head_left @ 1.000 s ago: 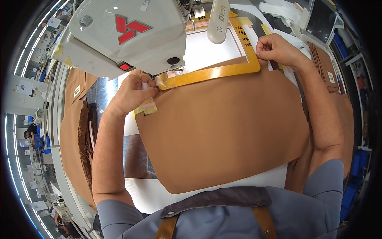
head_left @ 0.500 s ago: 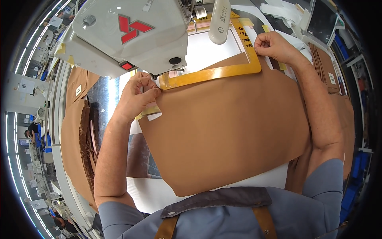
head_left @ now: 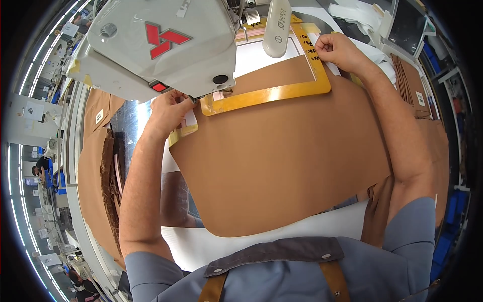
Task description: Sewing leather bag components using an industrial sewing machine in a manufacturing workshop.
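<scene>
A brown fabric panel [head_left: 287,156] lies spread in front of me, its far part running beneath a yellow clamp frame [head_left: 271,95]. At the frame's near left corner, my left hand [head_left: 170,111] is closed in a pinch on the panel's left edge, its fingertips partly hidden by the sewing machine head [head_left: 121,58]. My right hand [head_left: 343,53] pinches beside the frame's right bar, at the panel's far right edge. Its fingertips hide the exact grip. Through the frame's opening, brown cloth shows in the near part and a bright white surface behind it.
Stacked brown pieces [head_left: 93,186] lie along the left side, and more folded brown pieces [head_left: 410,90] at the right. A white machine arm [head_left: 277,30] hangs over the frame. White paper [head_left: 188,246] lies under the panel's near edge. A screen [head_left: 406,27] stands far right.
Both hands have moved a little away from me, drawing the panel farther under the frame. More brown cloth shows inside the opening, and the panel's near edge has shifted forward.
</scene>
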`<move>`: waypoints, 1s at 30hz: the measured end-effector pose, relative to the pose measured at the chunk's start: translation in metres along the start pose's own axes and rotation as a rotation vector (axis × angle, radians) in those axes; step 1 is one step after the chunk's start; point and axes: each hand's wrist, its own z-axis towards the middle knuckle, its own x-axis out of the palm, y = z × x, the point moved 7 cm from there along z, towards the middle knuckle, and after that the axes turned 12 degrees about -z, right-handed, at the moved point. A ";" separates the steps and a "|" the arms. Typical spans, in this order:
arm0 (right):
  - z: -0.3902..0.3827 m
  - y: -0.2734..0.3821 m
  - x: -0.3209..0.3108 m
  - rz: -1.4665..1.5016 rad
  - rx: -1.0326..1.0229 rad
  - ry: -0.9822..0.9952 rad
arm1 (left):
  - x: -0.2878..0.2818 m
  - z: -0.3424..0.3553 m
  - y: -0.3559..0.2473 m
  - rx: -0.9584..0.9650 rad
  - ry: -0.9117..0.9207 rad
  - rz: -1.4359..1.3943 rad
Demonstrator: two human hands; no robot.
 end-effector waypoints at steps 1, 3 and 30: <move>0.000 -0.003 0.000 -0.016 0.001 -0.005 | 0.004 0.002 -0.007 0.025 -0.011 0.059; -0.005 -0.009 -0.003 -0.006 0.014 0.009 | 0.010 0.000 -0.016 0.025 -0.012 0.111; 0.050 -0.033 -0.060 -0.288 0.058 -0.434 | -0.058 0.045 0.007 0.553 -0.212 0.603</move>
